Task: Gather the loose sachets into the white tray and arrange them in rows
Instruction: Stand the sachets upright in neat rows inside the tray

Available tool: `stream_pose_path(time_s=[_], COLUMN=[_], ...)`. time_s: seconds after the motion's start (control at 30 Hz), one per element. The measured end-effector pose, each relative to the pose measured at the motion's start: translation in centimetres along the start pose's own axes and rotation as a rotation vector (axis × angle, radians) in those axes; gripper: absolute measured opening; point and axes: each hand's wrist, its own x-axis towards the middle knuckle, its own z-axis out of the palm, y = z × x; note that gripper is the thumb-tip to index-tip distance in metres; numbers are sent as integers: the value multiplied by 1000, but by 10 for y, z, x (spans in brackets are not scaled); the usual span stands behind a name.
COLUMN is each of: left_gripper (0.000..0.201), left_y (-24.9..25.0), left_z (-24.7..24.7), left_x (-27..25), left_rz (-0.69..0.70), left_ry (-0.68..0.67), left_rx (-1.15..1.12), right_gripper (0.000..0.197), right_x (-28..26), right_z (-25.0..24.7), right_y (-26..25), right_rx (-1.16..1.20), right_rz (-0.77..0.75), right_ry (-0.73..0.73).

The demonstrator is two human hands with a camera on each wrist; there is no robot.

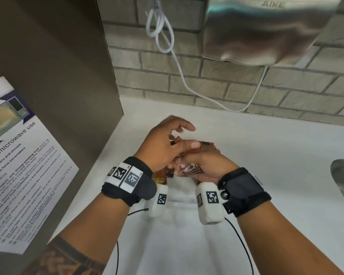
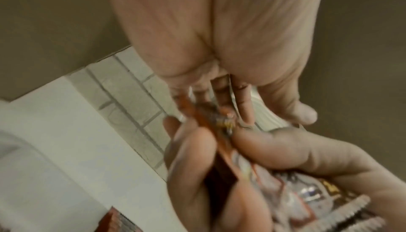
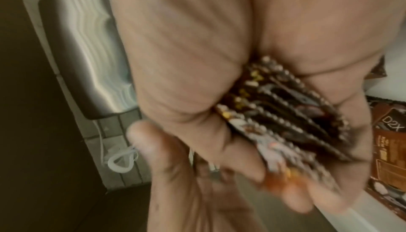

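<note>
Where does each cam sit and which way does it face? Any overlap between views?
Head: on the head, looking forward and down at the white counter; both forearms, left hand, right hand.
Left wrist: along the left palm toward the brick wall; both hands meet at a sachet.
Right wrist: along the right palm; its grip holds a stack of sachets, hand dryer beyond.
Shared: head and right wrist both show dryer and sachets.

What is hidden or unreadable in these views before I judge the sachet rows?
- White tray: head view, mostly covered by both wrists and their cameras; any rows inside unseen.
- Stack of brown foil sachets: right wrist view, blurred, fanned edge-on; count unclear.
- Left hand: left wrist view, motion blur hides which sachet its fingers touch.
- Loose brown sachet: right wrist view, cut off by the edge.
</note>
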Motion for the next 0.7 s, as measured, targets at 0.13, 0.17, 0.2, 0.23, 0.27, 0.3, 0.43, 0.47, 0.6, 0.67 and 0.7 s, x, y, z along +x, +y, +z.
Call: stream_pose_path(time_s=[0.13,0.17,0.2,0.23,0.27,0.3,0.43,0.47,0.6,0.67,0.7], left_gripper=[90,94,94,93,93,93,94,93,89,87,87], left_y=[1,1,0,0,1,3,7,6,2,2,1], left_z=[-3,0,2,3,2,2,3,3,8,8,6], left_x=[-11,-14,-15,-15,-14,-14,-15,-15,-15,-12,-9], left_rz=[-35,-9,16,22,16,14,18,31,81,135,150], left_ry=[-287,-310,-311,-305,-310,-326,-371,-361,-398,-396,-388], left_rx=[153,227,289,312,310,303,345,369,426,523,578], right_gripper=[18,12,9,8,9,10,18,21,20,19,17], right_x=[0,1,2,1,0,-1,-4,-5,-3,-4,-5], right_z=[-12,-12,-12,-10,-10,-10,-8,-6,-1,-1,-2], right_y=[4,4,6,6,6,5,0,0,6,6,5], right_rx=[109,118,138,165,209,239,310,341,361,282,180], right_rz=[-3,-10,-9,7,24,38,78,82,53,57,43], right_ry=[69,65,48,23,1,-15,-35,-27,0,38,89])
